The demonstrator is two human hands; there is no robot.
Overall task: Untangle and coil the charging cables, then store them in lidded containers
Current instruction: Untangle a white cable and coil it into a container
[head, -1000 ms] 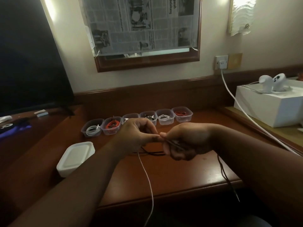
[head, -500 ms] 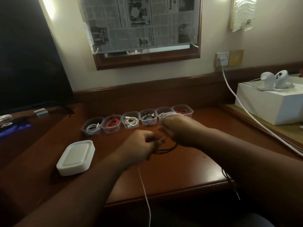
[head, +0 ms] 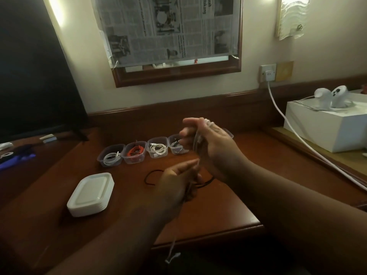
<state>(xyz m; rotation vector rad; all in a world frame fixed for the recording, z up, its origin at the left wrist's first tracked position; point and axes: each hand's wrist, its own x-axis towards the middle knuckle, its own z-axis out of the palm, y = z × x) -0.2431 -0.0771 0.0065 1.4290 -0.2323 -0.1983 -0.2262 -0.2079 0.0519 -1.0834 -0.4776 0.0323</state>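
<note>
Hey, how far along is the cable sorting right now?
Done: four open containers visibly hold coiled cables. In hand: the right hand has a white cable looped around it while the left hand feeds it. Left: the black cable on the desk, and the stacked lids.

Wooden desk [head: 218,211]; cream wall [head: 198,96]; newspaper-covered mirror [head: 168,30]
</note>
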